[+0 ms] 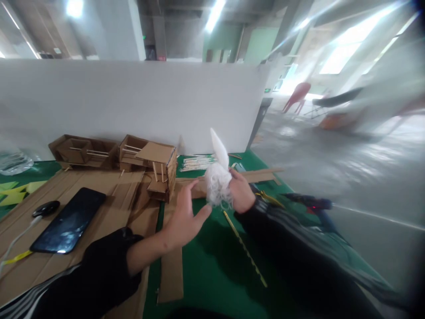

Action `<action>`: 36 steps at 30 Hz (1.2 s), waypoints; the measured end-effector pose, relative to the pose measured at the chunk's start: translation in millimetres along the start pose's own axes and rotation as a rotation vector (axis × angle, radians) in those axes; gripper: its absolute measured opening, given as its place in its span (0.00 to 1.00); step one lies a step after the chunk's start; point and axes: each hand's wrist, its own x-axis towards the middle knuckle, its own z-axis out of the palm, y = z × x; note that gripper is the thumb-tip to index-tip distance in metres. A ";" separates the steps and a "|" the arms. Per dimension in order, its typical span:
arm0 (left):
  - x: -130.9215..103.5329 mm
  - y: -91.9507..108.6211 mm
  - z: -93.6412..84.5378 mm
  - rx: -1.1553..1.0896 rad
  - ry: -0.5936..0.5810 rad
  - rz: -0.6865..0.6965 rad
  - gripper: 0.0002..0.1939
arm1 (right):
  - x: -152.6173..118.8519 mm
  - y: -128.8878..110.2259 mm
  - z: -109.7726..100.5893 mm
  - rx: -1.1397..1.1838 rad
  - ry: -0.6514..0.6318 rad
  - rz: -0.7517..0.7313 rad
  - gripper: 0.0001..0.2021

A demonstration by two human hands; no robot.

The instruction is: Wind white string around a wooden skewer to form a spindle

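Note:
A white, stringy bundle (218, 182) with a long pointed white tip is held up over the green table (212, 248). My right hand (241, 192) is closed around its right side, with the fingers partly hidden behind it. To the left of the bundle, my left hand (186, 219) has its thumb and fingers spread and holds nothing. Its thumb tip comes close to the bundle's lower edge; I cannot tell whether they touch. Below the bundle lies a thin yellow strip (245, 249).
Cardboard box models (162, 173) stand along the white partition (133, 102). A black phone (69, 220) and a mouse (45, 208) lie on cardboard at left. Thin white sticks (197, 163) lie at the back. A glue gun (315, 206) with its cord is at right.

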 end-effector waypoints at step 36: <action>54.3 -28.6 -107.9 0.240 0.069 -0.043 0.20 | 57.8 -14.1 74.0 0.042 -0.664 -0.134 0.31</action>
